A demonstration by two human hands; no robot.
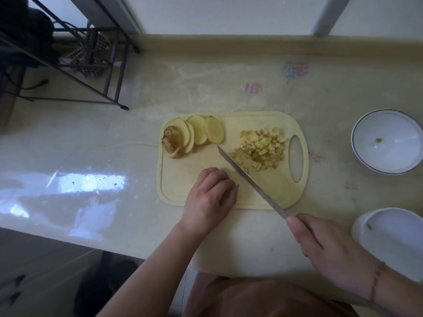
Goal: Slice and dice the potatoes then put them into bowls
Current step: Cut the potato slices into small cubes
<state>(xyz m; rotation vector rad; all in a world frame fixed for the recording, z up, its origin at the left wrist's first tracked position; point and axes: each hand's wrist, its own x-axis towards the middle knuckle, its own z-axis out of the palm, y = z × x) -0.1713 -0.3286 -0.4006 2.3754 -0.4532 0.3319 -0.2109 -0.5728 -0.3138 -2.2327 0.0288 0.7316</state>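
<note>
Yellow plastic makes up the cutting board, which lies flat on the pale bench in the middle of the frame. At the upper left of the board sits a row of round potato slices, leaning on each other, with a brown skin end piece at the left. To the right of them, near the board's handle hole, is a pile of small potato cubes.

The left hand rests on the lower middle of the board with its fingers curled down. Whether it holds a piece of potato under the fingers cannot be told. The right hand, at the lower right of the frame, grips the handle of a long knife. The blade slants up and to the left across the board, just right of the left hand's fingers, and its tip is near the lowest potato slice.

Two white bowls sit on the bench at the right edge of the frame. The upper bowl has a dark rim line and a tiny bit inside. The lower bowl is partly cut off by the frame.

A dark metal rack stands at the upper left.
</note>
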